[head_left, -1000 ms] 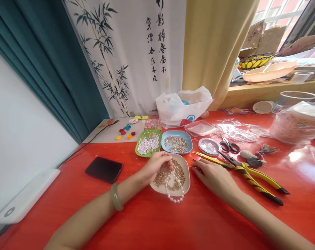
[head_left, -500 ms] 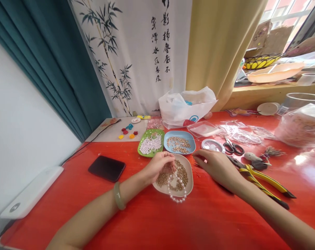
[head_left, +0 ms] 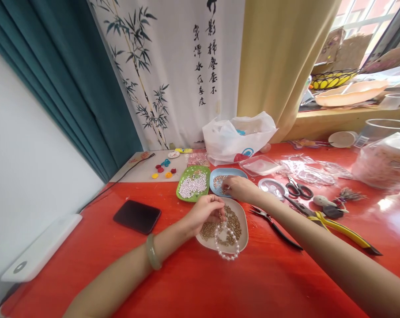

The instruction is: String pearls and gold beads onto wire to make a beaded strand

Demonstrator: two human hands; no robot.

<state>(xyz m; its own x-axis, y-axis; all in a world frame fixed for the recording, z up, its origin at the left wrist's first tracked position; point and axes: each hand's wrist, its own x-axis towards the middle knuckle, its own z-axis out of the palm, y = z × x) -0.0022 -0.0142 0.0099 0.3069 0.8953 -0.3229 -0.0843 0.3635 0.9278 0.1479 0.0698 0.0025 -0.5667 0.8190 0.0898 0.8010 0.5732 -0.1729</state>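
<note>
Between the thumb and fingers of my left hand [head_left: 208, 214] hangs a string of white pearl beads [head_left: 227, 257], curved into a loop. It dangles over a cream dish [head_left: 243, 247] that holds many gold beads. My right hand [head_left: 238, 187] reaches into the blue dish [head_left: 216, 192] of gold-coloured beads, fingertips down among them. Its fingers are bent together, and whatever they pinch is hidden. A green dish [head_left: 181, 197] with white pearl beads stands to the left of the blue one.
Black-handled pliers [head_left: 282, 234] lie beneath my right forearm. Yellow-handled pliers [head_left: 345, 232], scissors [head_left: 299, 190] and a round clear lid [head_left: 269, 186] are further right. A phone [head_left: 137, 216] lies on the left. Behind the dishes stands a white plastic bag [head_left: 239, 141].
My right hand has moved left from beside the dishes into the blue dish, uncovering the black-handled pliers. My left hand still holds the pearl string in nearly the same spot.
</note>
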